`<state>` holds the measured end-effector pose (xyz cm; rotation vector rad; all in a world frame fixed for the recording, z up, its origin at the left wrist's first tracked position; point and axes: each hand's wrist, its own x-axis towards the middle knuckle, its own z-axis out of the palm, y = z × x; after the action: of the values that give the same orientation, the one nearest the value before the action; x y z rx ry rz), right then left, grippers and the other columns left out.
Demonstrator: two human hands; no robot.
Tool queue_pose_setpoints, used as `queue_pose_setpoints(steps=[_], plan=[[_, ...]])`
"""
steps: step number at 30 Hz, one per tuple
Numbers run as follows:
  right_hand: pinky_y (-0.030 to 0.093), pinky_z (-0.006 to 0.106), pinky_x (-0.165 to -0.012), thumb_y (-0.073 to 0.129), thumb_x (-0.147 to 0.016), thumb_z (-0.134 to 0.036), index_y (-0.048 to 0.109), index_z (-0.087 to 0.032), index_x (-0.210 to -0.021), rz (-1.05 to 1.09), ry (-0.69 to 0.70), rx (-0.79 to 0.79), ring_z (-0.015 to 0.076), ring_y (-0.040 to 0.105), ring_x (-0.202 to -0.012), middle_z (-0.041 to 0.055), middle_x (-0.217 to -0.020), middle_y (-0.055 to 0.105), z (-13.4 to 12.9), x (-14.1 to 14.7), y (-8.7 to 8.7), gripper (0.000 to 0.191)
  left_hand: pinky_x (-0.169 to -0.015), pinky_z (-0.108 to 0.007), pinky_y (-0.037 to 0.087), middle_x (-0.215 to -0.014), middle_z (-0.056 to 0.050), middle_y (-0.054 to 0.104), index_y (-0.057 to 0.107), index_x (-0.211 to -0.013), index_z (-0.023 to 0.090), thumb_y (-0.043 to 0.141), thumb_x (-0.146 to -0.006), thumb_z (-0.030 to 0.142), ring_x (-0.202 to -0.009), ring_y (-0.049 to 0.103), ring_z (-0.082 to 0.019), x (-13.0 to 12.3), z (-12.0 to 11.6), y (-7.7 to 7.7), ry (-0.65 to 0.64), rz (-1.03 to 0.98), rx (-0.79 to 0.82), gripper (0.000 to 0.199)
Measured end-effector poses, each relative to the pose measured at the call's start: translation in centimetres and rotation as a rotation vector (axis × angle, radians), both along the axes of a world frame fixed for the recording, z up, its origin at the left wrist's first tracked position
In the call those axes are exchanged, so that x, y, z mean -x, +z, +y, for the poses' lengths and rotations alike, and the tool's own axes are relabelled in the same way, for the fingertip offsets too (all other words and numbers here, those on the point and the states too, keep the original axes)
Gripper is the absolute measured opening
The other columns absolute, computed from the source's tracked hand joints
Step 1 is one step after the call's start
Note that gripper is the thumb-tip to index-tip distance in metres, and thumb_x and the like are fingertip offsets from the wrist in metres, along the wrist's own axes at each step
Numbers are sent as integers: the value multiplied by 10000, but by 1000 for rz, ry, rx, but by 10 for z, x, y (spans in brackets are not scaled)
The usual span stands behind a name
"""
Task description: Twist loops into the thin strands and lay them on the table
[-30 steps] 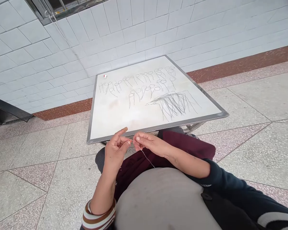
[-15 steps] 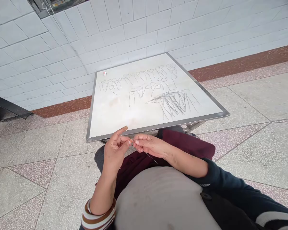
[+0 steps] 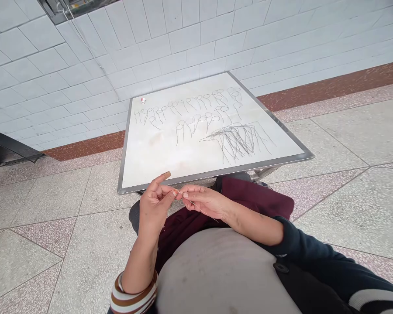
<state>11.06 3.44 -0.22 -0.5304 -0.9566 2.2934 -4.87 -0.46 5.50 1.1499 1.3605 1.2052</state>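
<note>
My left hand [image 3: 154, 206] and my right hand [image 3: 203, 200] meet fingertip to fingertip just in front of the table's near edge. Both pinch a thin wire [image 3: 204, 212], whose loose end trails down to the right below my right hand. The left thumb and index finger are pressed together, and another left finger points up toward the table edge. What lies between the fingertips is too small to make out. On the white table [image 3: 150, 161] are rows of thin looped wires [image 3: 180, 126] with trailing tails, and a tangled bunch of straight wires [image 3: 239, 137] to the right.
A small white and red object [image 3: 143, 100] sits in the table's far left corner. The table has a metal rim and stands near a white tiled wall [image 3: 183, 39]. Dark red cloth [image 3: 255, 196] covers my lap below the table edge.
Both hands have shifted slightly left, still pinched together. The wire's trailing end has swung a little to the right. The things on the table have not moved.
</note>
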Motion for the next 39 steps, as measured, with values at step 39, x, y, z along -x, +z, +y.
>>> queue_pose_setpoints(steps=[39], plan=[[348, 237, -618, 557, -901, -434, 659, -182, -955, -307, -105, -408, 114, 509, -651, -1, -720, 663, -1, 8, -18, 277, -656, -222, 470, -711, 24, 654, 627, -1182, 195, 692, -750, 215, -631, 562, -97, 14, 9, -15, 58, 42, 14, 437]])
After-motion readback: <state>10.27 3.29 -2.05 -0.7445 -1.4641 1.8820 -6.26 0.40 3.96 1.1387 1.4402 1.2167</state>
